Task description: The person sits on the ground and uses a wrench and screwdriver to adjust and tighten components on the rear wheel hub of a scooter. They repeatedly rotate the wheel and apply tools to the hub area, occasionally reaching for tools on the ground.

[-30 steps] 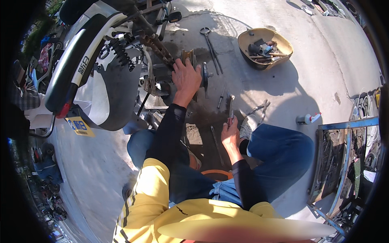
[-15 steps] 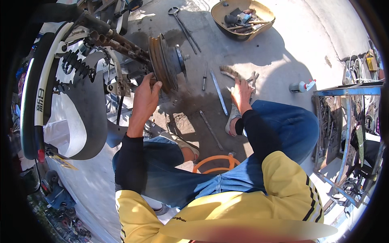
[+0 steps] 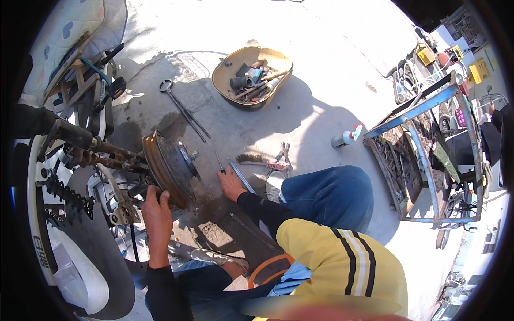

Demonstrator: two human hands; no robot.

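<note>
A rusty brown wheel rim (image 3: 167,167) stands on edge on a scooter's rear axle at the left. My left hand (image 3: 157,207) grips its lower edge from below, next to a grey bracket (image 3: 122,209). My right hand (image 3: 230,184) lies on the oil-stained concrete just right of the rim. Its fingers are spread and touch a long flat metal bar (image 3: 239,174). A thin screwdriver (image 3: 219,161) lies just beyond the fingertips. My legs in blue jeans (image 3: 326,195) are folded on the ground.
A tan basin (image 3: 227,85) holding several tools sits further out. Long tongs (image 3: 184,111), a wire brush (image 3: 250,159), pliers (image 3: 281,155) and a spray bottle (image 3: 345,138) lie about. A blue metal frame cart (image 3: 423,112) stands at the right. The scooter body with its shock spring (image 3: 61,195) fills the left.
The view swung, bringing the rim closer. My left hand slid from the rim's top to its lower edge. My right hand moved from the pliers to the ground beside the rim.
</note>
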